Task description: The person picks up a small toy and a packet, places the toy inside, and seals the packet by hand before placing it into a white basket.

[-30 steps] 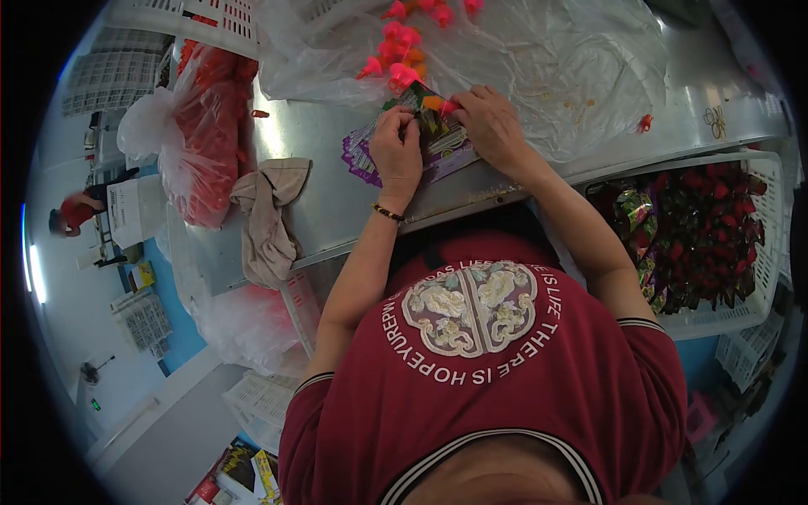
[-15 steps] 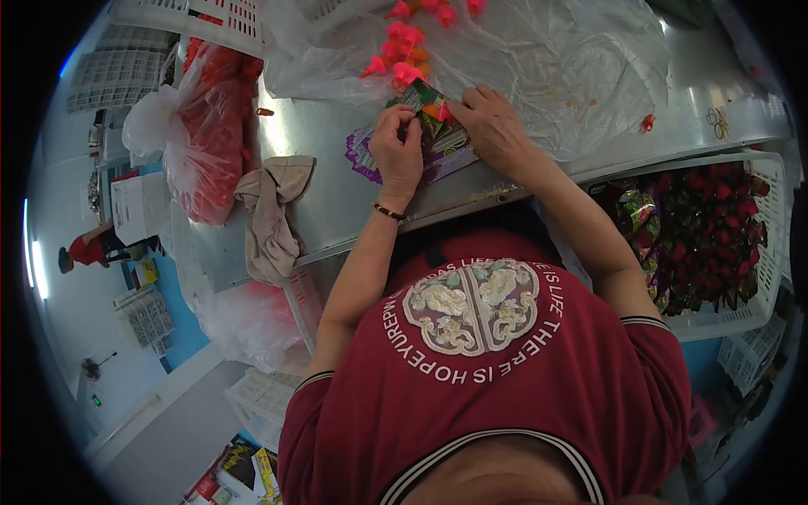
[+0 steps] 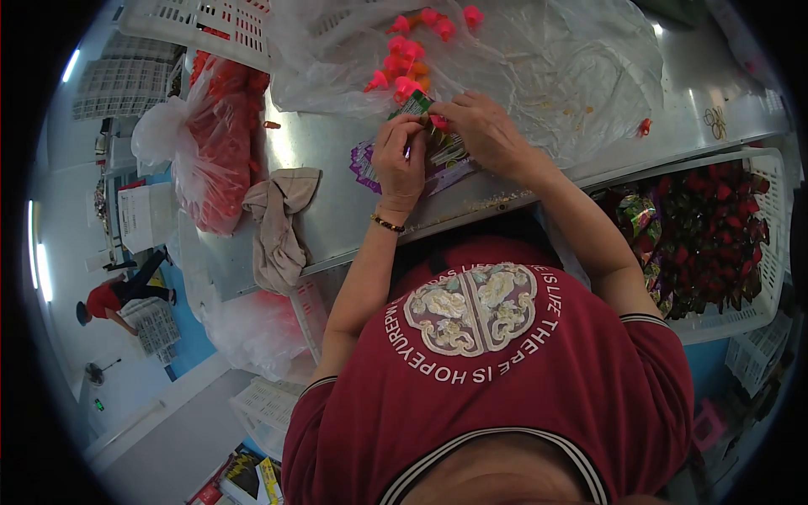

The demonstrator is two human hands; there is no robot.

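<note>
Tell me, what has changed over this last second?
Both hands, left hand and right hand, have lifted the green printed foil wrapper off the purple packet stack, closing together around a small pink plastic piece. The beige cloth and white basket stayed put.

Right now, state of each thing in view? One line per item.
left hand: pinching the wrapper
right hand: pinching the wrapper's other side
wrapper: held up between both hands
pink toy: at the right fingertips, partly hidden
wrapper stack: flat on the table
clear bag: open, spread flat
cloth: crumpled, draped over the table edge
red bag: full, bunched shut
basket: full of wrapped pieces
</note>
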